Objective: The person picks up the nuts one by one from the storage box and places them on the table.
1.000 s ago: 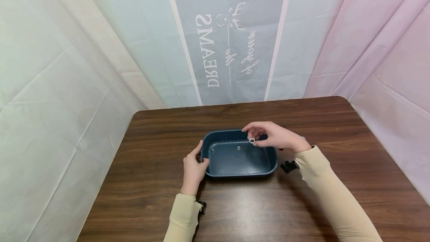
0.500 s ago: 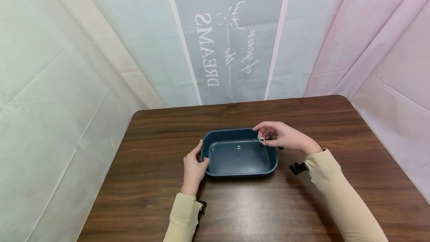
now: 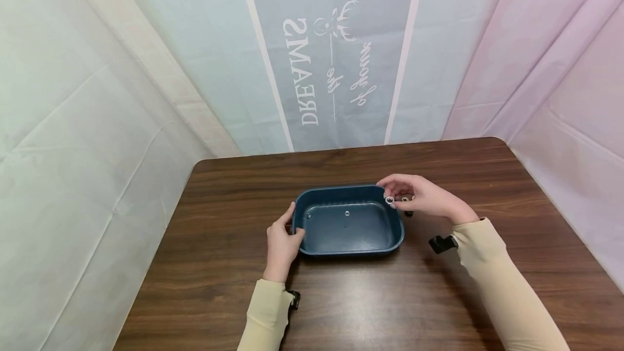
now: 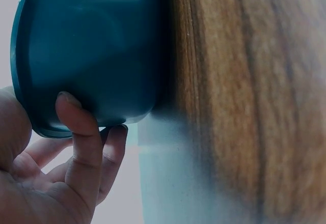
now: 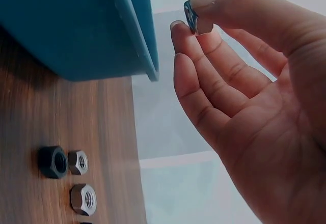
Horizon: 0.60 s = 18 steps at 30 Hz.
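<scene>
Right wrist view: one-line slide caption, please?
Right hand pinches a metal nut near a blue tub, other nuts on the table.

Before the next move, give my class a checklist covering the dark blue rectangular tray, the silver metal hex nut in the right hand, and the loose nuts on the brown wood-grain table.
1. Dark blue tray steadied: ok; the left hand grips its left end.
2. Held silver nut secure: ok; the right hand pinches it.
3. Held silver nut past the tray's rim: cannot tell, though the right wrist view shows them apart.
4. Tray floor free of pieces: not ok; two small silver ring-shaped pieces lie inside.
5. Table right of the tray free of nuts: not ok; one black hex nut and two silver hex nuts sit there.
</scene>
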Tool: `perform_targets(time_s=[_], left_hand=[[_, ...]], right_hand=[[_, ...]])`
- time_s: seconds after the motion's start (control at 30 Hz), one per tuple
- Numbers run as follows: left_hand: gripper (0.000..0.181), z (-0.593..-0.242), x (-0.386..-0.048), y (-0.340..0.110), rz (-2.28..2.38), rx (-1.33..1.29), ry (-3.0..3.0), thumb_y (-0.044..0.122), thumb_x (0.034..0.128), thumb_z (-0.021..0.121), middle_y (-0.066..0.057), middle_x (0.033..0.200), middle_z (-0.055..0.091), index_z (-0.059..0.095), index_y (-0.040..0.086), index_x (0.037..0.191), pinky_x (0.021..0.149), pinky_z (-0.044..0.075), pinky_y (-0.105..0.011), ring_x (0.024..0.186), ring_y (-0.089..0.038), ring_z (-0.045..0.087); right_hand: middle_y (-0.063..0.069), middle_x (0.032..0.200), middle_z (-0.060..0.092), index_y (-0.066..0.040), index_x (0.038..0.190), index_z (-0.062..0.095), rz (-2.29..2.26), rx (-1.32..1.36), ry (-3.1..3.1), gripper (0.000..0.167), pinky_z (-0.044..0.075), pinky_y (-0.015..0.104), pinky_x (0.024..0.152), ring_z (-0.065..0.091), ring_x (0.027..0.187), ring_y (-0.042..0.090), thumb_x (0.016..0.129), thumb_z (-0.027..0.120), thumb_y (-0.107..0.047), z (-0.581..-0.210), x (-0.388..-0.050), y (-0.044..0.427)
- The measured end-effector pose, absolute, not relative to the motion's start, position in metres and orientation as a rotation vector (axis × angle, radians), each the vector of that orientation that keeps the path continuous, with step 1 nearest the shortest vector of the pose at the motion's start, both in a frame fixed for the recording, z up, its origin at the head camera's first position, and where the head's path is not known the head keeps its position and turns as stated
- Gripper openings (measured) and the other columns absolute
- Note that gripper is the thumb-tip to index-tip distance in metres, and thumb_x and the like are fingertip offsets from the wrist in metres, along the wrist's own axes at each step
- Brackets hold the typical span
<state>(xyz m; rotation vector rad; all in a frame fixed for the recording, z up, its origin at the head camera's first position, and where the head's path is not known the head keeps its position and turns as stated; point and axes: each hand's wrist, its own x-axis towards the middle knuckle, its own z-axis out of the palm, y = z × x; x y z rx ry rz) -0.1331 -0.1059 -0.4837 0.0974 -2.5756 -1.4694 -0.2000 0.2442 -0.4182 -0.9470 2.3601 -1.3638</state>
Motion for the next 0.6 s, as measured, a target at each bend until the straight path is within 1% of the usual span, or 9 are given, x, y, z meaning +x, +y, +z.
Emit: perform_targets(time_s=[0.13,0.2,0.27,0.4,0.5,0.6], left_hand=[[0.067,-0.484,-0.133,-0.106,-1.483,0.104,-2.58,-0.005,0.0767,0.063,-0.011,0.111,0.066,0.052,0.017,0.139,0.049,0.039,-0.028,0.076,-0.019,0.058],[0.067,-0.485,-0.133,-0.106,-1.487,0.108,-2.58,-0.005,0.0766,0.063,-0.011,0.111,0.066,0.052,0.017,0.139,0.049,0.039,-0.027,0.076,-0.019,0.058],[0.067,-0.485,-0.133,-0.106,-1.487,0.109,-2.579,-0.005,0.0765,0.063,-0.011,0.112,0.066,0.052,0.017,0.139,0.049,0.039,-0.027,0.076,-0.019,0.058],[0.067,-0.484,-0.133,-0.106,-1.479,0.107,-2.575,-0.005,0.0759,0.063,-0.01,0.112,0.067,0.053,0.017,0.139,0.049,0.039,-0.027,0.077,-0.019,0.059],[0.067,-0.485,-0.134,-0.106,-1.476,0.105,-2.572,-0.005,0.0757,0.063,-0.01,0.111,0.067,0.053,0.016,0.139,0.05,0.04,-0.027,0.077,-0.019,0.06],[0.067,-0.485,-0.134,-0.106,-1.479,0.104,-2.571,-0.005,0.0759,0.063,-0.01,0.11,0.067,0.053,0.016,0.139,0.05,0.04,-0.027,0.077,-0.019,0.06]], right_hand=[[0.012,0.098,0.062,-0.004,0.127,0.055,-1.366,-0.956,2.375,0.044,0.05,0.041,0.079,0.06,0.091,0.026,0.085,0.066,0.005,-0.42,-0.2,0.249],[0.009,0.097,0.062,-0.002,0.128,0.054,-1.365,-0.962,2.378,0.044,0.05,0.039,0.079,0.06,0.09,0.024,0.086,0.066,0.003,-0.422,-0.201,0.253],[0.006,0.097,0.062,-0.002,0.129,0.054,-1.368,-0.959,2.383,0.044,0.05,0.034,0.075,0.061,0.09,0.021,0.086,0.067,0.0,-0.426,-0.203,0.257],[0.007,0.097,0.062,-0.003,0.128,0.055,-1.377,-0.97,2.404,0.044,0.05,0.033,0.068,0.06,0.088,0.022,0.086,0.067,0.0,-0.425,-0.2,0.262],[0.007,0.097,0.062,-0.004,0.128,0.055,-1.373,-0.971,2.424,0.045,0.049,0.03,0.068,0.06,0.088,0.022,0.085,0.067,0.002,-0.426,-0.199,0.266],[0.006,0.098,0.062,-0.008,0.129,0.055,-1.359,-0.957,2.443,0.045,0.05,0.03,0.07,0.06,0.088,0.021,0.086,0.067,0.001,-0.427,-0.198,0.27]])
